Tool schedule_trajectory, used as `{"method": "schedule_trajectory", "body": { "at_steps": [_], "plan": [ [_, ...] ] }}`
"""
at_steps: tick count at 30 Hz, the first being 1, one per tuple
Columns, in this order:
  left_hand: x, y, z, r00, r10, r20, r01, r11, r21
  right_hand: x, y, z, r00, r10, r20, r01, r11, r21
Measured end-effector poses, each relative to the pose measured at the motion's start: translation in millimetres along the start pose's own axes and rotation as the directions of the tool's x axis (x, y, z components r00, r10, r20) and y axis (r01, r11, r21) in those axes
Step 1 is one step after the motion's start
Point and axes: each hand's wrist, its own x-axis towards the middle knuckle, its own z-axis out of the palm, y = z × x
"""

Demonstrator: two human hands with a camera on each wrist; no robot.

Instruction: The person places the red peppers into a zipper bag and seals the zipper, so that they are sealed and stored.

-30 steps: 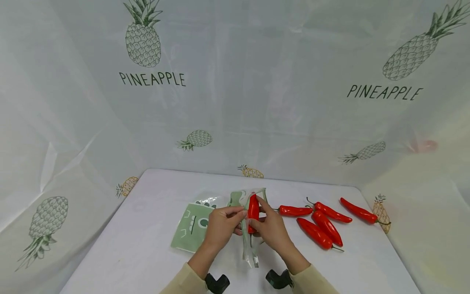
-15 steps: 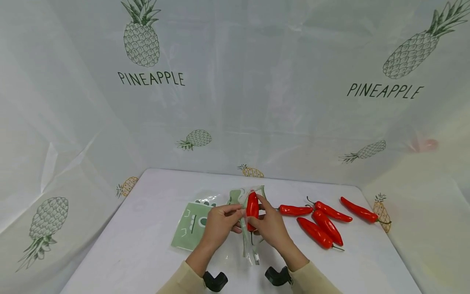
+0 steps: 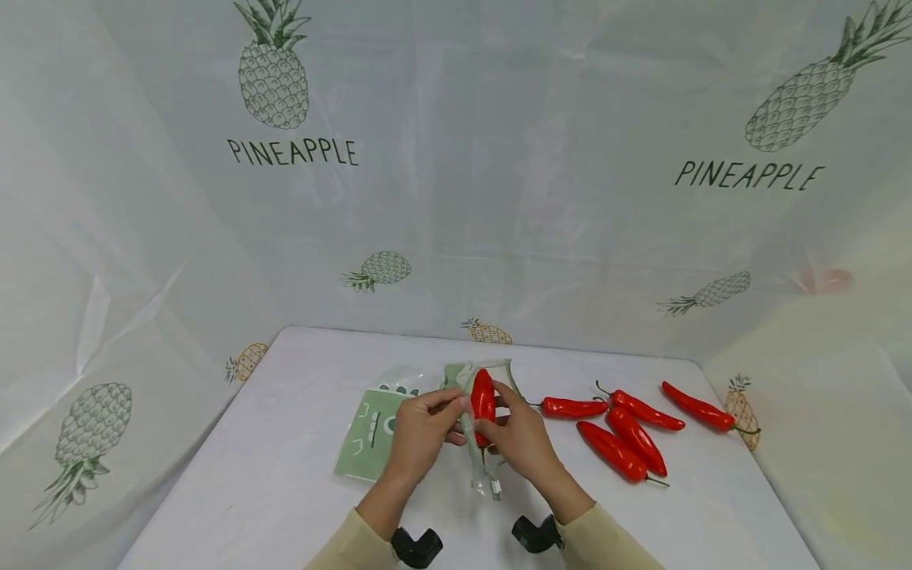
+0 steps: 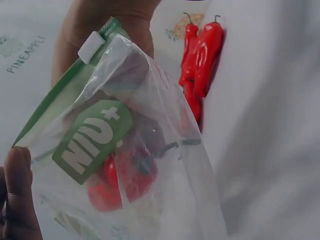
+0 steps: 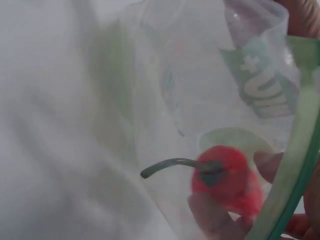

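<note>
The left hand (image 3: 420,431) pinches the edge of a bag (image 4: 190,187) whose NIU+ label (image 4: 92,141) shows only in the wrist views, while the right hand (image 3: 526,439) grips one pepper (image 3: 483,400), seen there through the bag, with five others (image 3: 632,443) right of that hand and one pack (image 3: 359,451) left of the left.

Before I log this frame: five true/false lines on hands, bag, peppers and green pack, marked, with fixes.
1. The right hand holds a pepper. True.
2. Three loose peppers lie on the table. False: five loose peppers lie on the table.
3. The left hand pinches the bag. True.
4. The bag's slider is white. True.
5. The green pack is right of both hands. False: the green pack is at the left, partly behind the left hand.
</note>
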Motion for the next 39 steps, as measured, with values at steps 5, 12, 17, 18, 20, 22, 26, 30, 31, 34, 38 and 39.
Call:
{"method": "schedule_trajectory", "body": {
  "at_steps": [5, 12, 17, 18, 20, 22, 26, 30, 31, 34, 38, 39],
  "plan": [
    [2.2, -0.9, -2.0, 0.999, -0.025, -0.028, 0.024, 1.0, -0.014, -0.7, 1, 0, 1.0, -0.013, 0.017, 0.012, 0.999, 0.046],
    [5.1, -2.7, -3.8, 0.998, -0.048, -0.037, 0.047, 0.998, -0.036, -2.3, 1, -1, 0.997, -0.075, -0.015, 0.076, 0.996, 0.04],
    [6.2, -4.9, -5.2, 0.997, -0.062, -0.042, 0.061, 0.998, -0.016, -2.2, 1, -3, 0.994, -0.103, -0.032, 0.103, 0.995, 0.014],
    [6.2, -5.3, -5.5, 0.997, -0.063, -0.04, 0.062, 0.998, -0.009, -2.3, 1, -4, 0.994, -0.105, -0.037, 0.106, 0.994, 0.016],
    [6.2, -6.6, -6.0, 0.997, -0.066, -0.04, 0.066, 0.998, 0.005, -2.9, 1, -6, 0.993, -0.104, -0.053, 0.106, 0.994, 0.03],
    [6.2, -8.2, -6.4, 0.997, -0.068, -0.038, 0.069, 0.997, 0.016, -3.5, 1, -9, 0.991, -0.107, -0.075, 0.111, 0.993, 0.042],
    [6.3, -12.3, -7.4, 0.997, -0.075, -0.033, 0.076, 0.997, 0.019, -5.5, 3, -19, 0.986, -0.114, -0.121, 0.121, 0.991, 0.05],
    [6.4, -15.1, -8.8, 0.997, -0.071, -0.025, 0.071, 0.997, 0.009, -6.4, 9, -35, 0.983, -0.102, -0.153, 0.111, 0.993, 0.048],
    [6.4, -15.4, -9.1, 0.997, -0.071, -0.024, 0.071, 0.997, 0.01, -6.7, 12, -39, 0.982, -0.101, -0.162, 0.11, 0.993, 0.046],
    [6.5, -16.0, -9.9, 0.997, -0.074, -0.025, 0.075, 0.997, 0.016, -7.7, 22, -53, 0.977, -0.1, -0.187, 0.108, 0.994, 0.03],
    [5.8, -16.8, -10.8, 0.996, -0.082, -0.029, 0.083, 0.996, 0.02, -9.4, 35, -71, 0.974, -0.08, -0.213, 0.079, 0.997, -0.014],
    [5.7, -17.2, -10.9, 0.996, -0.083, -0.03, 0.084, 0.996, 0.02, -10.0, 39, -76, 0.974, -0.071, -0.214, 0.066, 0.997, -0.029]
  ]
}}
